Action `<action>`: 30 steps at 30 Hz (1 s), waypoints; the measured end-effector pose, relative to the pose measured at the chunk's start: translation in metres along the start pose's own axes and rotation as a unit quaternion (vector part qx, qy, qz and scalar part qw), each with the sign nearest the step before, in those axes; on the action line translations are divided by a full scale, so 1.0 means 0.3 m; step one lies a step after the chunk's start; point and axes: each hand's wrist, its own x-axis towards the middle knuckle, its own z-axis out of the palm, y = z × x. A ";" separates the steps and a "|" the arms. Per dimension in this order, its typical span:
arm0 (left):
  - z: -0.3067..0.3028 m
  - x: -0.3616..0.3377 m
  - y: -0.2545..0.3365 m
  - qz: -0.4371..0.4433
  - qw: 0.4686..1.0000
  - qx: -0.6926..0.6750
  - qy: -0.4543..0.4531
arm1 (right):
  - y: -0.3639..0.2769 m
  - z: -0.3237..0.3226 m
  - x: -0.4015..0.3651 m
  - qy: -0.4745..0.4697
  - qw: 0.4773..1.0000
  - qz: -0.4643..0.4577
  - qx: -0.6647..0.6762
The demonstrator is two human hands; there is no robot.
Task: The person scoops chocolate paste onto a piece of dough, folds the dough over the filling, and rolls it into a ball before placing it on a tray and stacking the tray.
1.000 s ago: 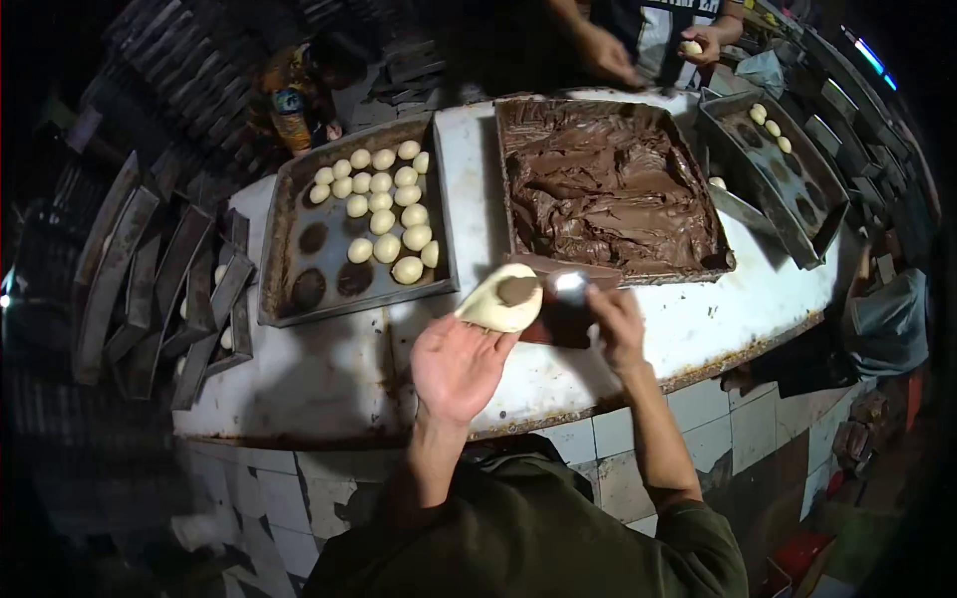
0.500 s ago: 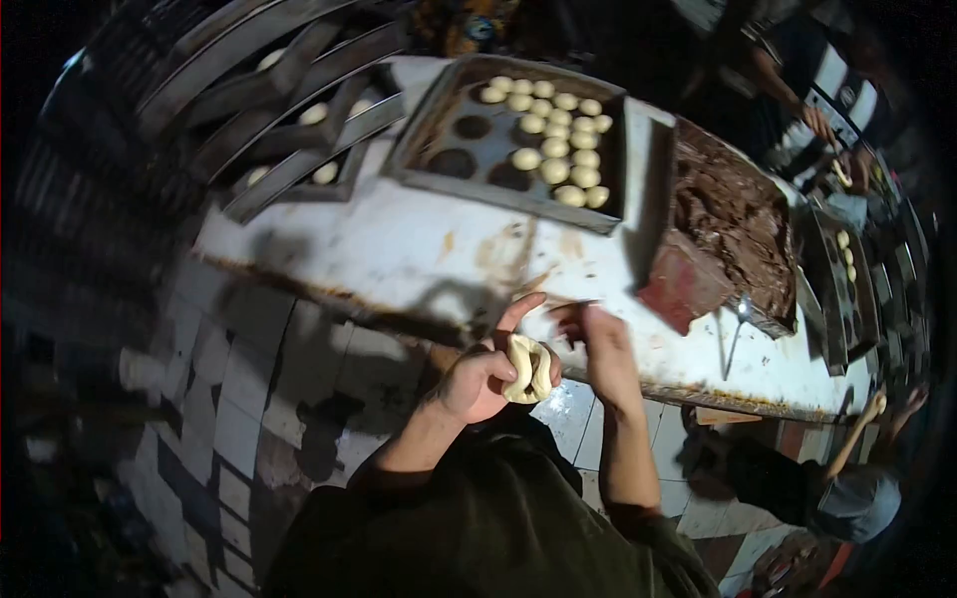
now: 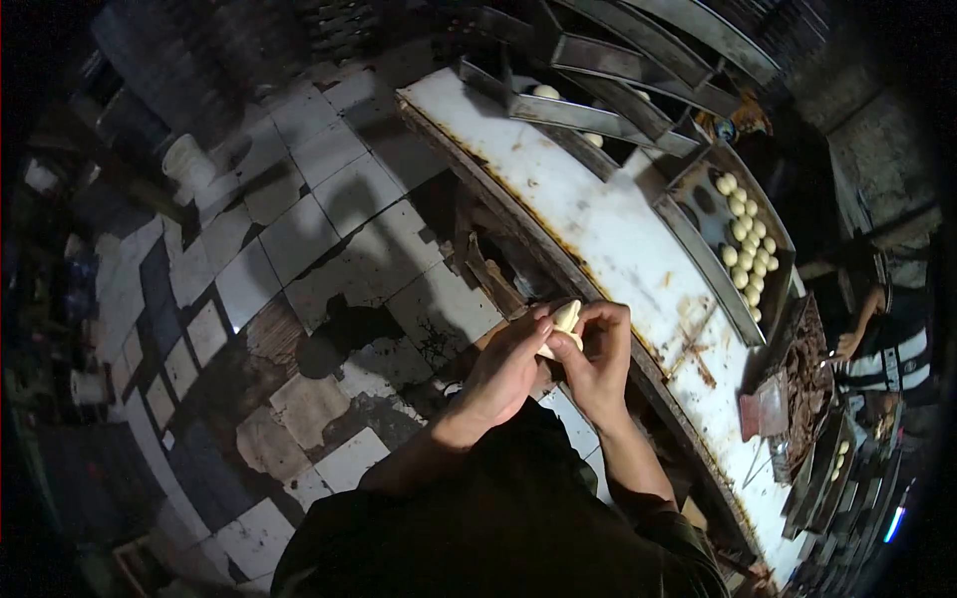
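Observation:
My left hand (image 3: 500, 381) and my right hand (image 3: 600, 371) are together in front of my body, both closed around a pale piece of dough (image 3: 567, 317). My right thumb presses against the dough, whose upper part sticks out between the fingers. Most of the dough is hidden by the hands. Beyond them on the table, a metal tray (image 3: 706, 276) holds several round dough balls (image 3: 742, 261). Farther right lies a mass of brown chocolate-like filling (image 3: 805, 377), with a red block-like piece (image 3: 764, 412) at its near side.
The white table (image 3: 598, 224) has a worn edge running diagonally past my right hand. Metal trays (image 3: 588, 115) are stacked at its far end. A person's hand (image 3: 847, 345) is by the filling. Broken floor tiles (image 3: 334, 234) lie left, with a white bucket (image 3: 187, 162).
The view has swung left, showing more floor. My right hand, earlier apart and blurred beside the filling, has come to the dough. The folded dough with its dark centre is now pinched between both hands.

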 end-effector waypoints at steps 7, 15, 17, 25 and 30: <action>-0.009 0.174 0.139 0.151 0.978 0.024 0.140 | 0.035 0.146 0.143 0.032 0.982 -0.155 -0.104; 0.020 0.447 0.181 0.246 0.926 0.279 0.059 | 0.179 0.131 0.479 0.073 0.985 -0.026 0.157; 0.017 0.528 0.191 0.271 0.934 0.220 0.074 | 0.214 0.140 0.517 0.082 0.989 -0.114 0.041; -0.024 0.639 0.267 0.266 0.938 0.219 0.047 | 0.255 0.175 0.717 0.113 0.979 -0.117 0.122; -0.079 0.725 0.416 0.278 0.948 0.152 0.024 | 0.232 0.279 0.747 0.059 0.973 -0.208 -0.084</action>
